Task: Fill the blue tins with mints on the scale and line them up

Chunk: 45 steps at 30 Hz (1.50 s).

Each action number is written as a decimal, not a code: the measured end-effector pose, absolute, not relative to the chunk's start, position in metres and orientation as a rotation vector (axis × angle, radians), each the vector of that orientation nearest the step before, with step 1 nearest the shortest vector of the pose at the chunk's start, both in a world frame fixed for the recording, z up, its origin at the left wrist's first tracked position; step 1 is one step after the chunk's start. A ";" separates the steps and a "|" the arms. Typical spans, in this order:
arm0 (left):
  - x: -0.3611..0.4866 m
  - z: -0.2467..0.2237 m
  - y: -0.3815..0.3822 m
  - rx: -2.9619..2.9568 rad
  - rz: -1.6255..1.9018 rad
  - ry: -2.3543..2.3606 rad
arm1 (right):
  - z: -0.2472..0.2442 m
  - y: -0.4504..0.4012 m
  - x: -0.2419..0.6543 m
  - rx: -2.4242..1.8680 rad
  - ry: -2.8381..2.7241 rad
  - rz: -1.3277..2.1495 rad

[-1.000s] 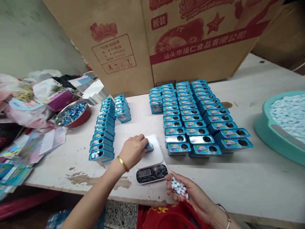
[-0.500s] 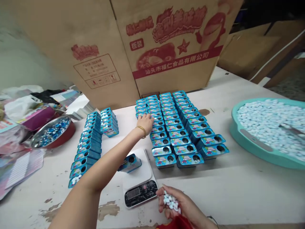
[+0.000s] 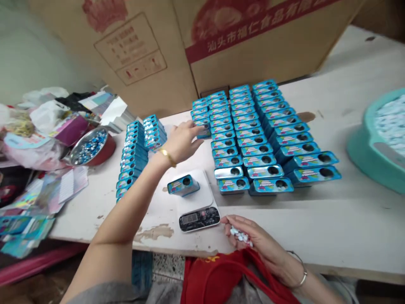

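Note:
My left hand [image 3: 182, 142] hovers just left of the rows of blue tins [image 3: 226, 134]. Its fingers are bent, the thumb stands apart from them, and nothing shows in its grasp. Low in front of me, my right hand [image 3: 247, 236] cups a small heap of pale candies [image 3: 241, 236] in its curled palm. Between my hands is a white digital scale [image 3: 205, 196]; one blue tin [image 3: 183, 185] with a dark round opening rests on its plate. The scale's lit display [image 3: 190, 218] is too small to read surely.
More blue tins [image 3: 129, 158] line the left, several with candies on top. Beyond them sits a red-sided metal bowl [image 3: 106, 154] of shiny blue wrapped pieces. A turquoise tub [image 3: 363, 147] of pale candies stands at right. A large carton [image 3: 253, 65] blocks the back.
My left hand has lifted off the middle tin rows and moved left, its fingers loosening. The right hand still cups candies. The view has tilted downward.

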State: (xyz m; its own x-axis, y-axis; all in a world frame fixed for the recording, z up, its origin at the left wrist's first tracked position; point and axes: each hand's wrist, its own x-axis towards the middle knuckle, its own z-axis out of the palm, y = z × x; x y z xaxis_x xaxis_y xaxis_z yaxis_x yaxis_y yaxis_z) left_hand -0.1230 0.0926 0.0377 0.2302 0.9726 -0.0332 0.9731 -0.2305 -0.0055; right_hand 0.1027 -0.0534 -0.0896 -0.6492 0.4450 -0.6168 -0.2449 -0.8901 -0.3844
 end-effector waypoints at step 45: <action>-0.178 -0.046 -0.068 2.022 0.708 1.835 | -0.025 0.002 0.046 -0.987 -1.177 2.676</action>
State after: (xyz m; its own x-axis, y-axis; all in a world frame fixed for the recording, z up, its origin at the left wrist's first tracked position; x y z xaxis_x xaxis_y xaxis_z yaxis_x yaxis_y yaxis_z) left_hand -0.1784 -0.0679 -0.0458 0.0527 0.9879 0.1456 0.8298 -0.1244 0.5440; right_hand 0.0464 0.0024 -0.0249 -0.7941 0.2922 -0.5330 0.1954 -0.7076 -0.6790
